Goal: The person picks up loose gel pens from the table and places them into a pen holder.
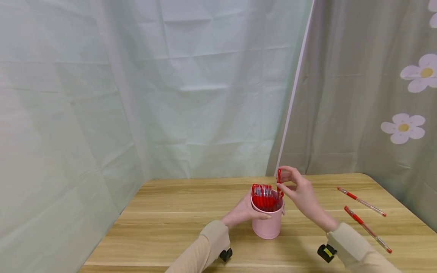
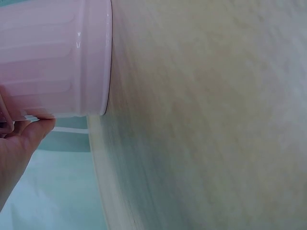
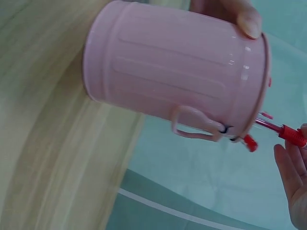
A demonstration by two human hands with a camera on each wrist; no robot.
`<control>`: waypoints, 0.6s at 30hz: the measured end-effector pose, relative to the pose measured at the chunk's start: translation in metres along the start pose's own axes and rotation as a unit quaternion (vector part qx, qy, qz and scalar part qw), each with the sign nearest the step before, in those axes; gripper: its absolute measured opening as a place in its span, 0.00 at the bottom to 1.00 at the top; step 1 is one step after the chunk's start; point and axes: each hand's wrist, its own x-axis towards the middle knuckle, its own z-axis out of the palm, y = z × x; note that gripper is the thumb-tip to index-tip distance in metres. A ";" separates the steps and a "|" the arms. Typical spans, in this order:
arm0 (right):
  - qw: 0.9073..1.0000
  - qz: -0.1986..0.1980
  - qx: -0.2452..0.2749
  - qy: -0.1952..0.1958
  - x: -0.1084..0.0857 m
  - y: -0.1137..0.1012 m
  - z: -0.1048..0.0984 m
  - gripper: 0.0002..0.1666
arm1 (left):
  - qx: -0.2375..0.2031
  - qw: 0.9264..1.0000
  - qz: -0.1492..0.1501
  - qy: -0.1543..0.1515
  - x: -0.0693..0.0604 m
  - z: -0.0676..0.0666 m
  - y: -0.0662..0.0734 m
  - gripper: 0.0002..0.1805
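A pink metal bucket (image 1: 266,228) stands upright on the table, with several red pens (image 1: 262,198) packed inside it. My left hand (image 1: 243,211) holds the bucket at its left side, the thumb lying near the front rim. Over the right part of the opening, my right hand (image 1: 302,192) pinches a red pen (image 1: 279,178) between thumb and fingers. In the right wrist view, the clear barrel of this pen (image 3: 291,136) reaches into the bucket's mouth, and a small looped handle (image 3: 189,133) hangs on the bucket's side. The left wrist view shows the bucket's lower wall (image 2: 53,57).
Two red pens lie apart on the right of the wooden table (image 1: 164,216): a farther one (image 1: 361,201) and a nearer one (image 1: 368,229). Behind the table hang a pale curtain (image 1: 211,94) and a grey curtain (image 1: 341,94) with flowers.
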 end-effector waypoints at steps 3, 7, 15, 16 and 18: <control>1.000 -0.003 -0.001 -0.006 -0.004 0.003 0.002 0.32 | 0.006 1.000 -0.003 0.001 -0.001 0.000 0.000 0.44; 1.000 -0.012 -0.009 -0.010 -0.008 0.008 0.005 0.33 | 0.007 1.000 0.001 0.002 -0.001 0.000 0.000 0.44; 0.999 -0.018 -0.014 -0.023 -0.013 0.016 0.012 0.32 | -0.003 1.000 -0.003 -0.006 -0.013 -0.001 0.034 0.44; 0.999 -0.018 -0.015 -0.026 -0.014 0.016 0.013 0.32 | -0.002 1.000 -0.003 -0.005 -0.014 -0.001 0.034 0.44; 0.999 -0.020 -0.020 -0.031 -0.015 0.017 0.014 0.33 | 0.002 1.000 -0.005 -0.003 -0.014 -0.001 0.034 0.44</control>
